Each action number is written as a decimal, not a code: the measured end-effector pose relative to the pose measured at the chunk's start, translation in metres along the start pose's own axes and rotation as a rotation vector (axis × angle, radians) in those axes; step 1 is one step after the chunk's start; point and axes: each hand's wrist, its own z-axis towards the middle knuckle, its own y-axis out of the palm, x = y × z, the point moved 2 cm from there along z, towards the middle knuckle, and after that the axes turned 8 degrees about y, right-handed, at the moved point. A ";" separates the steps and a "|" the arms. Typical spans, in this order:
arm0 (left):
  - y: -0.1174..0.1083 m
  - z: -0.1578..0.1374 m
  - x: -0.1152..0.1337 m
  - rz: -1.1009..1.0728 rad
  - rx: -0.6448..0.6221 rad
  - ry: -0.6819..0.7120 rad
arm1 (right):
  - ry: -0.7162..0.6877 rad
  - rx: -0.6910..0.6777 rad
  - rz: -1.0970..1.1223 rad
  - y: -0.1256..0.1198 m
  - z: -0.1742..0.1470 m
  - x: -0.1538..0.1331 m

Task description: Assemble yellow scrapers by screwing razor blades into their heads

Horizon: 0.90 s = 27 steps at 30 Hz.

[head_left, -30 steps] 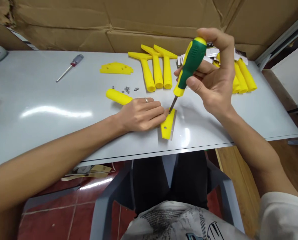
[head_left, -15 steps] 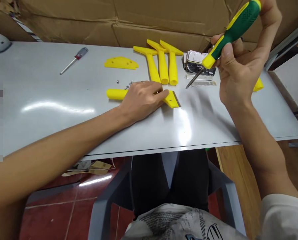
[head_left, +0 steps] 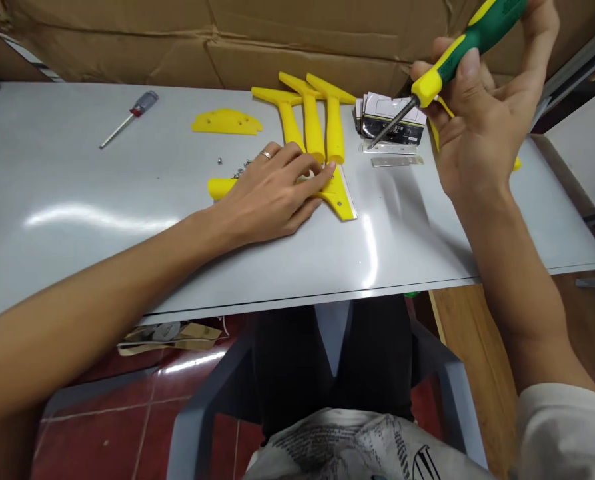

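My left hand [head_left: 280,193] lies over a yellow plastic scraper [head_left: 338,200] on the table, its fingers bent around the neck near the wide head. A thin metal blade [head_left: 349,193] runs along the head's right edge. The rounded handle end [head_left: 219,189] sticks out left of the hand; the middle of the handle is hidden. Raised at the right, my right hand [head_left: 492,113] is closed on a green and yellow screwdriver [head_left: 454,60]. Its shaft points down and left, with the tip in the air, apart from the scraper as seen here. Small screws [head_left: 241,169] lie just behind my left hand.
Three yellow scraper handles [head_left: 334,120] lie behind my left hand. Right of them are black and white blade packets [head_left: 392,120] and loose blades [head_left: 397,161]. A yellow cover plate [head_left: 227,122] and a clear-handled screwdriver [head_left: 132,117] lie farther left. Cardboard [head_left: 302,40] stands along the back edge.
The scraper has turned on the table, so its head and blade face up more. My left fingers have shifted over the neck. The screwdriver stays raised in my right hand, slightly re-angled.
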 end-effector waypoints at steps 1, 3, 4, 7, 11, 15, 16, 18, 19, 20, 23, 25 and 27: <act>-0.002 -0.001 -0.001 0.001 0.020 -0.010 | -0.005 -0.016 0.003 0.002 0.002 0.002; -0.004 -0.003 -0.004 -0.029 0.049 -0.030 | -0.013 -0.045 -0.005 0.003 0.010 0.012; -0.004 -0.004 -0.005 -0.059 0.051 -0.039 | -0.023 -0.053 -0.014 0.001 0.016 0.019; -0.003 -0.004 -0.004 -0.141 0.039 -0.053 | -0.120 0.048 0.005 -0.009 0.038 0.040; -0.001 -0.002 0.000 -0.181 0.080 -0.039 | -0.323 0.314 0.122 0.000 0.046 0.053; -0.002 0.000 0.003 -0.146 0.109 0.034 | -0.368 0.199 0.062 0.029 0.032 0.046; -0.003 0.000 0.004 -0.133 0.116 0.057 | -0.374 0.164 0.044 0.033 0.029 0.044; -0.005 0.001 0.004 -0.112 0.130 0.098 | -0.392 0.105 0.039 0.036 0.023 0.042; -0.005 0.002 0.004 -0.102 0.127 0.108 | -0.401 0.079 0.050 0.035 0.021 0.041; -0.006 0.002 0.004 -0.095 0.121 0.111 | -0.407 0.064 0.065 0.034 0.020 0.041; -0.005 0.002 0.003 -0.088 0.111 0.106 | -0.357 0.065 0.043 0.030 0.020 0.043; -0.003 0.002 0.003 -0.094 0.115 0.105 | -0.290 0.071 -0.060 0.030 0.024 0.047; -0.001 0.001 0.003 -0.095 0.117 0.100 | -0.236 0.070 -0.166 0.029 0.029 0.053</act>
